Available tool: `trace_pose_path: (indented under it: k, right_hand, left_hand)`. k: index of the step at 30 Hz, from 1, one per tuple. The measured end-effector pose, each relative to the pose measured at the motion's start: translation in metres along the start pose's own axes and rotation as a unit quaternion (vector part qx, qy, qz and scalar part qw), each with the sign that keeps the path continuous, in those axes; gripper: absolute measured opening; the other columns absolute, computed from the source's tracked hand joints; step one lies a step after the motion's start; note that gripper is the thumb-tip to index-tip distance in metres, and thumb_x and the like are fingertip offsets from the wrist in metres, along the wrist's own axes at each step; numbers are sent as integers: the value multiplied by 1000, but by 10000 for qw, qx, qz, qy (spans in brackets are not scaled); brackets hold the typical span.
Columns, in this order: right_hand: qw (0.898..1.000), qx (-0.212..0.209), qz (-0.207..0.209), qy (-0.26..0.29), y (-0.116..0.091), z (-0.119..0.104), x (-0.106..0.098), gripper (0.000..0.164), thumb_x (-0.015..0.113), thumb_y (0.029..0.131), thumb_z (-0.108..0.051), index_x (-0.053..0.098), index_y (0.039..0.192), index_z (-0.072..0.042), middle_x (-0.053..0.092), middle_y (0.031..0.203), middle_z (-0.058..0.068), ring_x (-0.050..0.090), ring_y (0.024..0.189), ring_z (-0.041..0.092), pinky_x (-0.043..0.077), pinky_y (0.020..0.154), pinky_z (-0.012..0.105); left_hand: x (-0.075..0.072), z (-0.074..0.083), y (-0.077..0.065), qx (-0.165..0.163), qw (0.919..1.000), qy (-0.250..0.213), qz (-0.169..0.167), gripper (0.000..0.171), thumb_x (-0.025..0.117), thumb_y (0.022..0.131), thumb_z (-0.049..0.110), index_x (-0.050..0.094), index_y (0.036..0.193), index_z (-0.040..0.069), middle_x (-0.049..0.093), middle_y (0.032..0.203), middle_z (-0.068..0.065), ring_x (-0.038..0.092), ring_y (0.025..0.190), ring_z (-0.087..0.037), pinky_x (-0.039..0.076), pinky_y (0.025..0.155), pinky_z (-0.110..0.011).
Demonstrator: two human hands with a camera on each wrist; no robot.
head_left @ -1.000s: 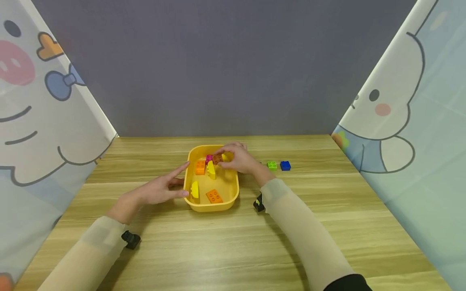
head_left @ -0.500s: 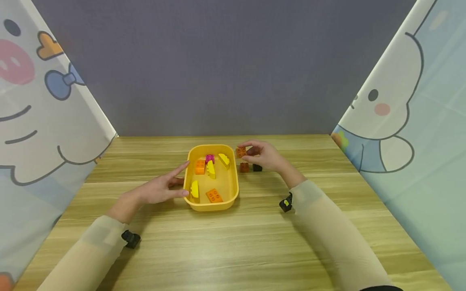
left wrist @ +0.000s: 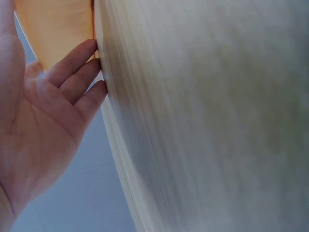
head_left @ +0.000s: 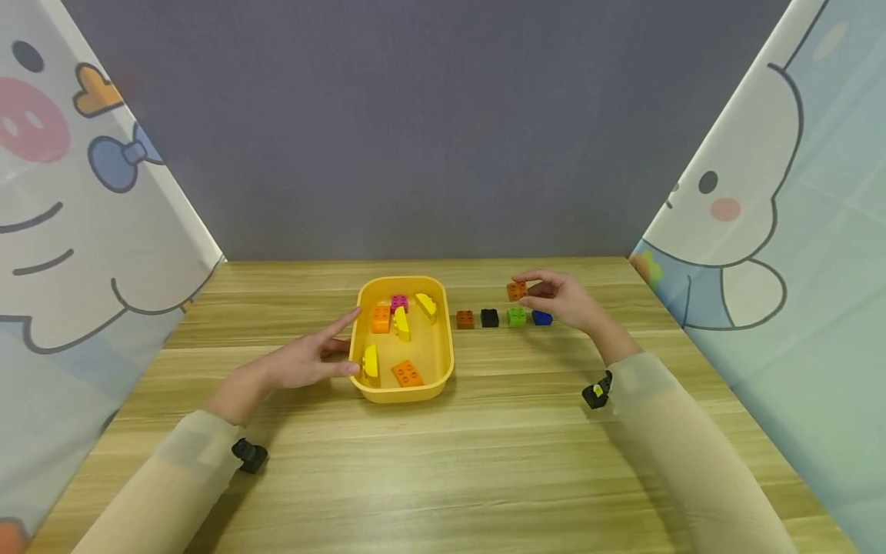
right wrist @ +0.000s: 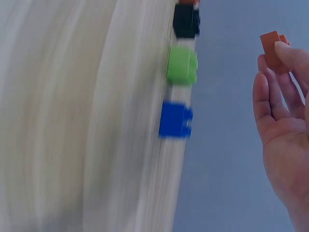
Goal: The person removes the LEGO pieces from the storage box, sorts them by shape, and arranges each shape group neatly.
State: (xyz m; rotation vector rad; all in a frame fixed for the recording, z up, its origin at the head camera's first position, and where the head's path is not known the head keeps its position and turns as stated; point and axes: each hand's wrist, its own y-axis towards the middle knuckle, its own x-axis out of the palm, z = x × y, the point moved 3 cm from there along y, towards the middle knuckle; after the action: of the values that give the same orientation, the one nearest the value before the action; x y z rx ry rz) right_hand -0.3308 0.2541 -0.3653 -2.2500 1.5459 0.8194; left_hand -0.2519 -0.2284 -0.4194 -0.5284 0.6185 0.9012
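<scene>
My right hand (head_left: 564, 300) pinches a brown-orange building brick (head_left: 516, 291) between thumb and fingers, above the table behind a row of bricks. In the right wrist view the held brick (right wrist: 271, 48) sits at the fingertips, apart from the row. My left hand (head_left: 304, 360) touches the left side of a yellow tray (head_left: 404, 395), its fingers spread and fairly straight. Inside the tray lie an orange brick (head_left: 381, 319), a second orange brick (head_left: 407, 374), a magenta brick (head_left: 398, 303) and several yellow rounded pieces (head_left: 402, 325).
Right of the tray, a reddish-brown brick (head_left: 465, 319), a black brick (head_left: 490, 318), a green brick (head_left: 517, 317) and a blue brick (head_left: 542, 318) stand in a row on the wooden table (head_left: 415, 477). A grey panel (head_left: 429, 138) rises behind the table, with printed cloths at both sides.
The right hand has taken the brown-orange brick out of the tray and carried it right, past the black brick to above the green one. The left hand stays at the tray.
</scene>
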Motion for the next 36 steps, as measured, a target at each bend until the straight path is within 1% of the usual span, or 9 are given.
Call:
trace_pose_path:
  k: [4,8,12,15,18,24,30,33,36]
  right_hand:
    - [9996,230,134,-9,-8,14,-16,47,76,107,-21,65,152,-12,63,155,19,72,125,27,64,93,35]
    - [9987,457,202,-78,-15,23,-28,49,75,107,-24,64,153,-12,64,154,22,70,128,32,64,98,39]
    - [9981,549,241,-157,-20,33,-38,49,75,107,-22,63,154,-11,62,156,22,68,133,39,63,98,30]
    - [9974,559,304,-335,-23,42,-45,49,74,108,-20,62,154,-9,61,157,22,69,133,38,60,95,21]
    - [9965,559,339,-513,-24,50,-49,49,73,108,-20,61,154,-6,59,159,22,70,132,37,59,94,19]
    - [9970,613,209,-415,-27,63,-56,51,71,109,-17,58,156,-3,53,163,26,66,135,45,63,99,31]
    - [9960,719,64,-524,-32,73,-61,50,70,109,-15,58,156,-2,50,163,30,64,138,50,60,93,21]
    - [9947,799,-50,-638,-34,77,-62,50,71,109,-16,59,155,-3,51,163,30,63,138,51,59,93,21]
    - [9940,794,-168,-727,-34,80,-61,49,70,109,-14,59,154,0,54,160,31,63,138,52,60,95,24]
  left_hand:
    - [0,1,0,-7,10000,-46,-6,104,72,105,53,0,178,36,53,162,-30,53,151,-52,37,124,-73]
    - [0,2,-1,-19,10000,-57,-18,104,72,105,53,0,178,35,53,163,-30,53,150,-52,39,123,-73]
    - [1,2,-1,-26,10000,-37,-14,105,73,105,54,0,178,35,54,163,-30,53,150,-52,39,123,-73]
    - [1,2,-1,-24,10000,-57,-8,105,73,104,53,1,178,35,54,163,-29,53,150,-52,37,124,-74]
    - [1,2,-1,-46,9999,-116,-3,105,73,104,52,1,178,35,54,163,-29,52,151,-52,36,125,-73]
    - [1,3,-1,-67,9999,-95,10,105,73,104,53,1,178,36,53,163,-30,52,151,-52,35,125,-75]
    - [1,4,-1,-89,9999,43,20,105,72,104,55,0,178,38,53,163,-29,52,151,-53,33,125,-77]
    - [1,4,-2,-110,9999,66,34,105,72,104,55,0,178,39,53,163,-29,52,151,-53,33,125,-77]
    - [2,4,-2,-129,9999,56,53,104,73,104,55,1,178,39,53,163,-29,52,151,-53,33,124,-78]
